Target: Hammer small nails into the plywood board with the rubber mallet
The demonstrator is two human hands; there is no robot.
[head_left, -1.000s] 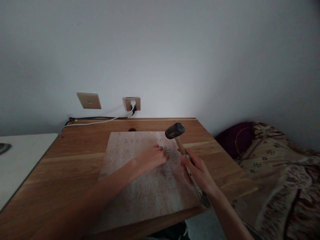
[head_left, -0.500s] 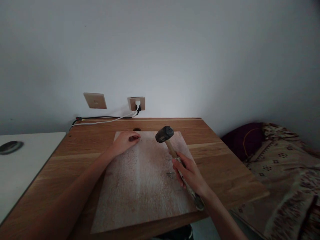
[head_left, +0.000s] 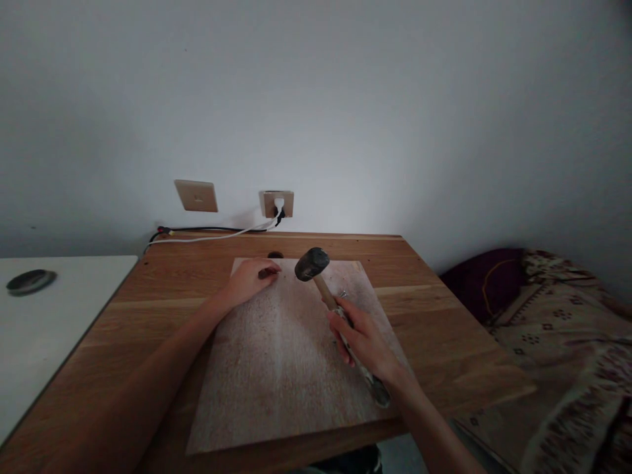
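Note:
My right hand [head_left: 363,336] is wrapped round the wooden handle of a rubber mallet [head_left: 313,264]. The mallet's black head is raised toward the far left, over the pale wooden board [head_left: 276,368]. At the board's far left corner rests my left hand [head_left: 251,280], its thumb and fingers pinched together. Whatever it pinches is too small to make out. Small shiny metal pieces, like nails [head_left: 343,293], lie on the board just beyond my right hand. A few tiny dark specks run along the board's far edge.
Beneath the board is a wooden table [head_left: 434,322]. Cables [head_left: 212,239] run along its back edge to a wall socket [head_left: 277,204]. A white surface [head_left: 59,329] with a dark round object [head_left: 31,281] adjoins on the left. Patterned fabric [head_left: 553,342] lies to the right.
The mallet and my right hand have shifted a little to the left, toward my left hand. My left hand keeps its pinch at the board's far corner. The view has turned slightly.

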